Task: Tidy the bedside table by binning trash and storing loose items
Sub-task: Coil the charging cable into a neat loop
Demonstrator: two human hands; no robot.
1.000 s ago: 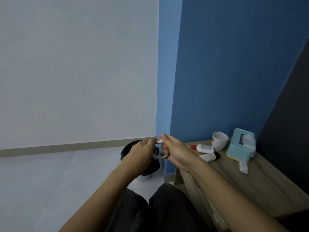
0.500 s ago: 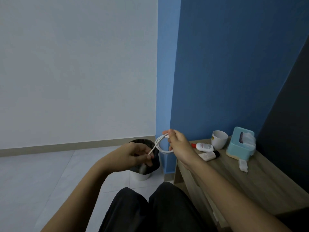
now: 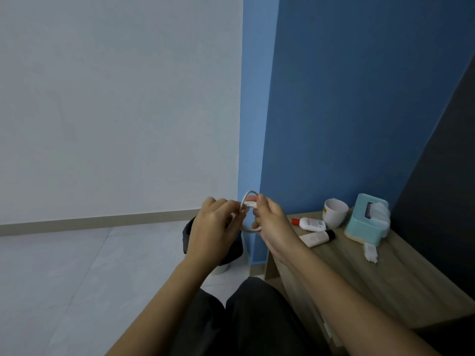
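Blue wall corner, pale floor, and a wooden worktop (image 3: 372,283) sitting on your right, carrying a mug (image 3: 335,213), a tissue box (image 3: 366,222), two lotion tubes (image 3: 309,224) and a scrap of tissue (image 3: 371,252). You're coiling a white cable (image 3: 249,192) in mid-air, above the bin (image 3: 187,237) and just left of the worktop edge. Your right hand (image 3: 272,224) is clamping its fingers round the loops, and your left hand (image 3: 214,227) is pinching the loose end. I'm reading this as the storing-loose-items step. Next you're probably needing to tuck that end in so the coil isn't springing open.
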